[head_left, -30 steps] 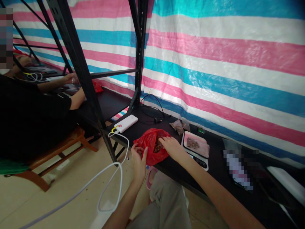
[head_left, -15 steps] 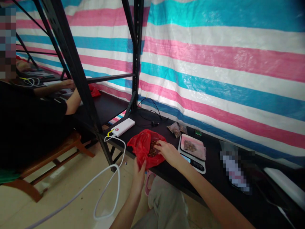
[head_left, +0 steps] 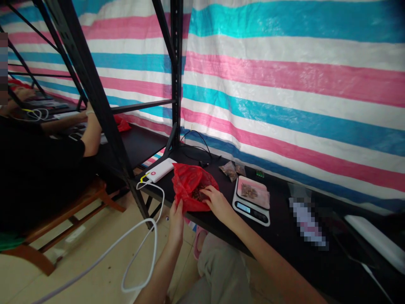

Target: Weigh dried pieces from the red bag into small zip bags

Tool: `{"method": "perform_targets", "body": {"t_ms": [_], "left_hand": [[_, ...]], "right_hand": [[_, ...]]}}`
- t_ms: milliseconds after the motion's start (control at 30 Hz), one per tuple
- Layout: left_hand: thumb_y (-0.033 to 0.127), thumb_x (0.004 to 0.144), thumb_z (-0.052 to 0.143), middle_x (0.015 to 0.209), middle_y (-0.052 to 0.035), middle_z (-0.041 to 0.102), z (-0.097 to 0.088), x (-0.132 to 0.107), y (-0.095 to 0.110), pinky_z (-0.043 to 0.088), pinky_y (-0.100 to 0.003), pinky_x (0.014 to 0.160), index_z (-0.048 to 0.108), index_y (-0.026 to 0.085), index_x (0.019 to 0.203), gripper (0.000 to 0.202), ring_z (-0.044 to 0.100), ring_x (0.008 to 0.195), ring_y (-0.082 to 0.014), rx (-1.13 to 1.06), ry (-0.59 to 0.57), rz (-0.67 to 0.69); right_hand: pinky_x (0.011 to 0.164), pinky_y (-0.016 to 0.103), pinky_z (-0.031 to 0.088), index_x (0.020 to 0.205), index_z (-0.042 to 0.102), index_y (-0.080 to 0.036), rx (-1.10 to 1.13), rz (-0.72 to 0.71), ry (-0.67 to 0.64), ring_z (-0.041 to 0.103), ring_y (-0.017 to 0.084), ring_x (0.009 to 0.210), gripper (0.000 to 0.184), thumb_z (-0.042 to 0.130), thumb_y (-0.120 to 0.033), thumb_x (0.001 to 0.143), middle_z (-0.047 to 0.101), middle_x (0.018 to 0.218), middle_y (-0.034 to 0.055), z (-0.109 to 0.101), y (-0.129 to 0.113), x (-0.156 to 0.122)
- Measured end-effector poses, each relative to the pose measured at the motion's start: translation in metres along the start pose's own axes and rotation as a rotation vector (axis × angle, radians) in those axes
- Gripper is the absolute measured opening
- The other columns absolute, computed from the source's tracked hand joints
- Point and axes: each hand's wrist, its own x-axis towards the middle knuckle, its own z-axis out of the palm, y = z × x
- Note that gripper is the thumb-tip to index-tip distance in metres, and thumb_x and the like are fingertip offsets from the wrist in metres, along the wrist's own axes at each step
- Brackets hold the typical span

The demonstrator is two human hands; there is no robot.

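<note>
A red plastic bag point(head_left: 186, 179) sits at the desk's front edge with its mouth open. Small brown pieces point(head_left: 198, 193) fill part of it; their kind is too small to make out. My left hand point(head_left: 177, 213) pinches the bag's near left rim. At the bag's mouth, my right hand point(head_left: 217, 202) has its curled fingertips among the brown pieces; whatever lies between them is hidden. Right of the bag, a white digital scale point(head_left: 251, 217) with a lit display carries a clear packet of brown pieces point(head_left: 249, 191).
Two small filled packets point(head_left: 229, 171) and a green item point(head_left: 260, 173) lie behind the scale. A white power bank point(head_left: 160, 170) with a white cable point(head_left: 155, 240) stands left. A black shelf post point(head_left: 91, 88) separates me from a seated person point(head_left: 41, 152). A phone point(head_left: 308, 223) lies right.
The view has shifted slightly. The bag's left side stands higher, and my left hand has moved up and left with its rim. My right hand stays at the bag's mouth.
</note>
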Motion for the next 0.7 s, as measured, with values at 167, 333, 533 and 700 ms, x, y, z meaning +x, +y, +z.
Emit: {"method": "perform_targets", "body": {"t_ms": [167,333,533,700], "left_hand": [[0.03,0.074,0.059,0.094,-0.009,0.067,0.002,0.012,-0.004,0.049,-0.034,0.082,0.063,0.014,0.093,0.025,0.063,0.09,-0.0202,-0.033,-0.001,-0.109],[0.027,0.074,0.057,0.106,-0.0086,0.064,0.005,0.021,-0.009,0.042,-0.034,0.093,0.063,0.015,0.094,0.024,0.057,0.104,-0.0197,0.024,0.001,-0.052],[0.026,0.07,0.061,0.094,-0.0076,0.067,0.015,0.017,-0.003,0.046,-0.034,0.086,0.064,0.013,0.088,0.023,0.062,0.092,-0.0202,-0.121,-0.014,-0.12],[0.022,0.072,0.058,0.091,-0.007,0.067,0.017,0.016,-0.004,0.049,-0.032,0.082,0.063,0.015,0.09,0.02,0.063,0.09,-0.0189,-0.165,0.08,-0.146]], "right_hand": [[0.084,0.029,0.047,0.105,0.062,-0.019,0.156,0.076,0.116,0.06,0.017,0.091,0.035,0.063,-0.01,0.071,0.061,0.102,0.0055,0.016,0.013,0.006],[0.08,0.029,0.049,0.105,0.062,-0.019,0.195,0.085,0.164,0.06,0.017,0.087,0.036,0.066,-0.013,0.07,0.061,0.099,0.0057,0.021,0.015,0.007],[0.079,0.031,0.049,0.102,0.063,-0.018,0.188,0.118,0.184,0.06,0.018,0.085,0.035,0.067,-0.012,0.067,0.061,0.098,0.006,0.023,0.016,0.009],[0.073,0.031,0.052,0.099,0.064,-0.018,0.34,0.148,0.238,0.062,0.017,0.08,0.035,0.068,-0.013,0.065,0.063,0.095,0.006,0.027,0.02,0.011]]}}
